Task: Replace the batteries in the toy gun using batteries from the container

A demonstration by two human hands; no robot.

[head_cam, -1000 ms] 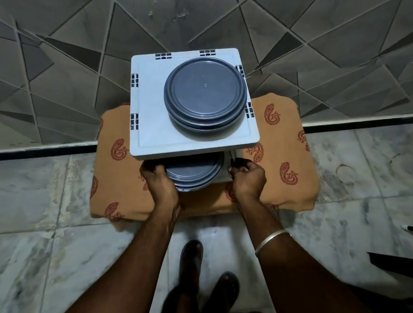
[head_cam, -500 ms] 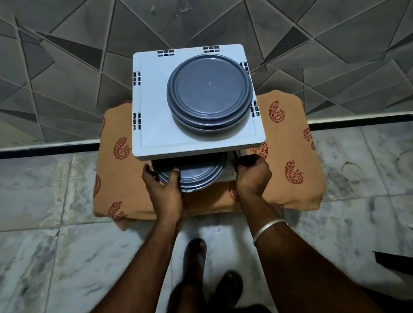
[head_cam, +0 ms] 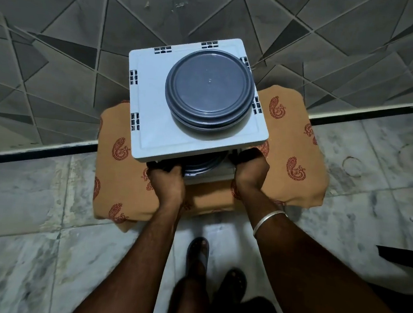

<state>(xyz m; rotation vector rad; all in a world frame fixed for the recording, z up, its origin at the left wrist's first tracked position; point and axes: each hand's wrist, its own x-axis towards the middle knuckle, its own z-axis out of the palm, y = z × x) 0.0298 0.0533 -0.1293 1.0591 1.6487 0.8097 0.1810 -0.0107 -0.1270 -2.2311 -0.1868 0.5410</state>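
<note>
Grey geometric wall tiles (head_cam: 61, 28) meet a dim marble floor (head_cam: 16, 239) behind a cloth-draped table (head_cam: 300, 165)

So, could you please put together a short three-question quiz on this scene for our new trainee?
1. True or false: a hand is lifting the grey lidded container that sits on top of the white rack.
2. Which wrist wears the metal bangle? A) left B) right
3. Fill in: the left hand and right hand reach under the rack's top toward a second grey container on the ____ shelf.
Key: 1 false; 2 B; 3 lower.
</note>
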